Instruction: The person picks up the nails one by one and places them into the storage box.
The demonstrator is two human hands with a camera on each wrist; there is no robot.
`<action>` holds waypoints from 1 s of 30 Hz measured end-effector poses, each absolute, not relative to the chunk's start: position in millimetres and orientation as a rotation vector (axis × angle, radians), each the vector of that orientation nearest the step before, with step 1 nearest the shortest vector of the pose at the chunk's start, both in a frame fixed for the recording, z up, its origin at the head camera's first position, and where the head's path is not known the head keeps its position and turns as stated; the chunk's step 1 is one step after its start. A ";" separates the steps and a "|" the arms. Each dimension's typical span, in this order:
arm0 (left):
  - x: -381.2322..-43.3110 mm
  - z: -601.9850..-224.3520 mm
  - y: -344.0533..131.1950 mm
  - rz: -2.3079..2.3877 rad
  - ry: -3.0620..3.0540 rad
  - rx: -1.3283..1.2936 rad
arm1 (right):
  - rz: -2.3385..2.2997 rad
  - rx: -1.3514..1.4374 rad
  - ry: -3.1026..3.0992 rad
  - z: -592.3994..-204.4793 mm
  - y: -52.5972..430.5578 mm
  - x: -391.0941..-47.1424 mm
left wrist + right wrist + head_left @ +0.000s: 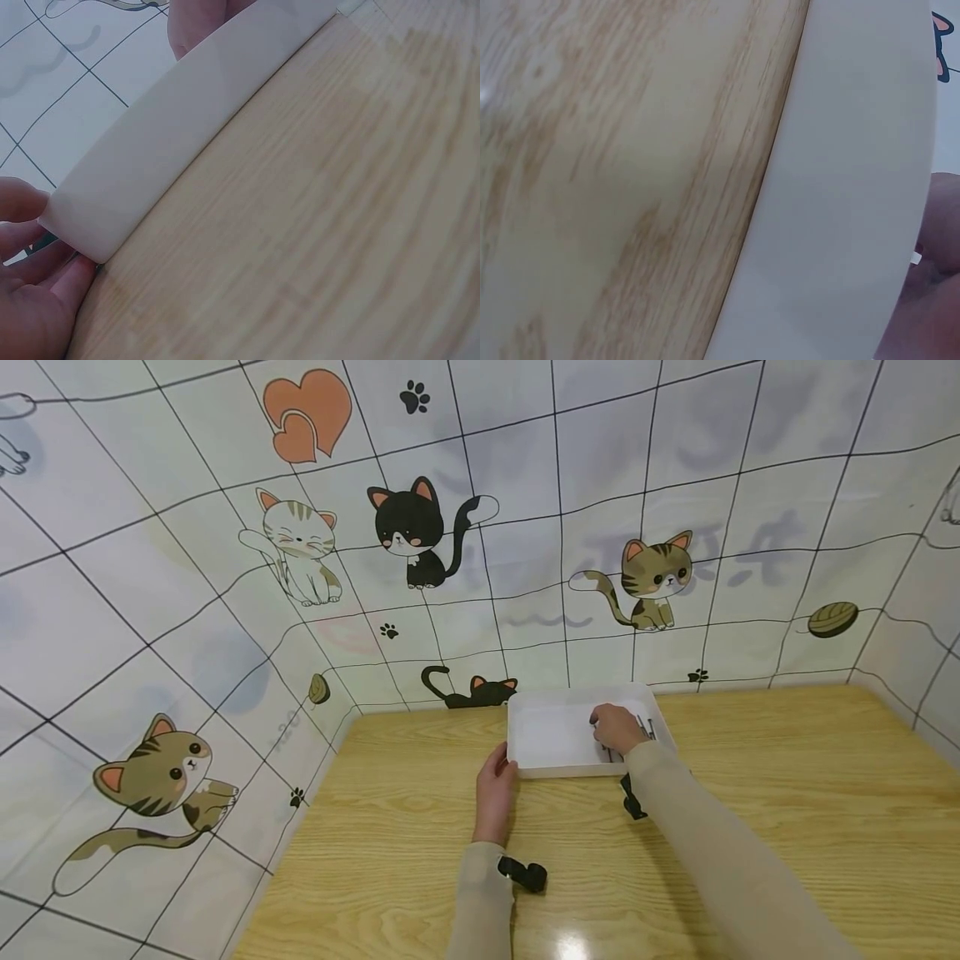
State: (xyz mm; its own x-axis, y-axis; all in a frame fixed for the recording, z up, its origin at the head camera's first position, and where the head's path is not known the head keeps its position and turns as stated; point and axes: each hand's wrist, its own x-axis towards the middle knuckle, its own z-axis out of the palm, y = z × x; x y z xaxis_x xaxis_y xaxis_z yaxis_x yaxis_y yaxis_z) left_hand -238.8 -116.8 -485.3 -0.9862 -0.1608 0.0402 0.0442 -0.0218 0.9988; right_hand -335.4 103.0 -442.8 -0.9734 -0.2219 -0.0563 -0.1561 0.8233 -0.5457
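Observation:
A shallow white tray lies on the table against the wall. My left hand holds its near left corner; in the left wrist view the fingers bend around that corner, some at the rim and some low at the side. Inside the tray's right half is my right hand, fingers bent downward. Several thin dark pieces, like screws or nails, lie beside and under it. Whether the right fingers pinch one is hidden. The tray's side wall covers most of that hand in the right wrist view.
The wood-grain table stretches to the left, right and front of the tray. A white wall covering with black grid lines and cartoon cats rises behind it and at the sides. Black straps with small devices sit on both wrists.

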 end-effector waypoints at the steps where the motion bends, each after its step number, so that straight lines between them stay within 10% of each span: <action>1: -239.9 -487.6 -116.7 -2.140 -2.088 0.132 | -0.849 -0.308 2.889 -441.9 103.5 -334.7; 30: -239.0 -490.3 -114.1 -2.065 -2.150 0.153 | -1.100 -0.435 2.919 -423.3 100.3 -295.5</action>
State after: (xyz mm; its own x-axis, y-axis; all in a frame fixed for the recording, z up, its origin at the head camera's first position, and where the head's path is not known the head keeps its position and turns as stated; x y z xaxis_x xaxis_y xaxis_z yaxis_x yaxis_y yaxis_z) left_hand -239.0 -114.1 -490.3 -0.9826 -0.1812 0.0415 0.0342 0.0434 0.9985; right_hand -295.5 100.3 -423.3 -0.9618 -0.2530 0.1044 -0.2590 0.7178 -0.6463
